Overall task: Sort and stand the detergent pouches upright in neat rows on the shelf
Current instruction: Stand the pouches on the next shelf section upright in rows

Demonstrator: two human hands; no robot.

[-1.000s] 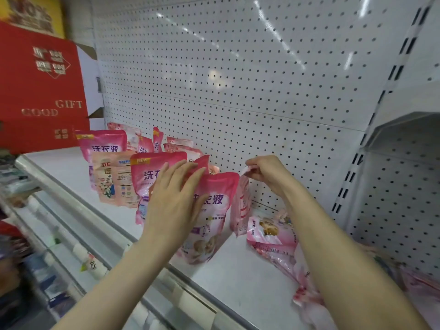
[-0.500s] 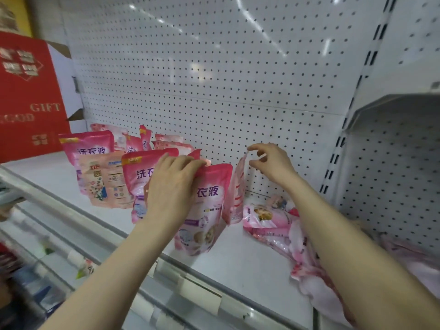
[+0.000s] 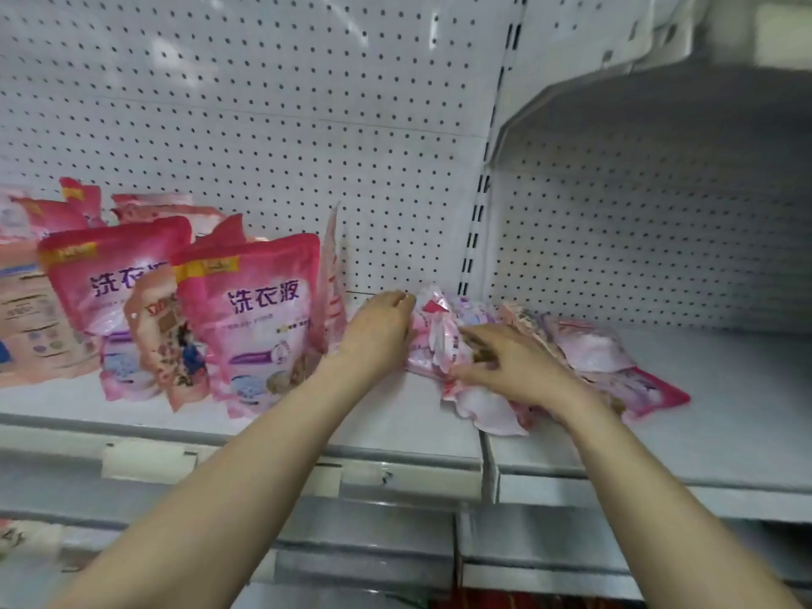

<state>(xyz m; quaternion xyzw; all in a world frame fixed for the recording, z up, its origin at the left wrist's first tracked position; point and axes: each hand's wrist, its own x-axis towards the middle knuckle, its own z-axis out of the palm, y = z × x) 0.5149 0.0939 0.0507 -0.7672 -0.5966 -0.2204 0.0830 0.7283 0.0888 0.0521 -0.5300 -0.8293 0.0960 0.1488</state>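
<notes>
On the shelf [image 3: 408, 415]: standing pouches [image 3: 252, 314] in rows at left; heap of pouches [image 3: 589, 349] lying flat at right.
Left hand [image 3: 378, 331]: fingertips at the heap's left edge; grip unclear through blur.
Right hand [image 3: 509, 367]: spread over the heap, clamping nothing.
Risk, row: the left wrist is just beside the edge-on pouch [image 3: 332, 274]; a brush could topple it.
Risk, heap: overlapping slick pouches; pulling one may drag others off the lip.
</notes>
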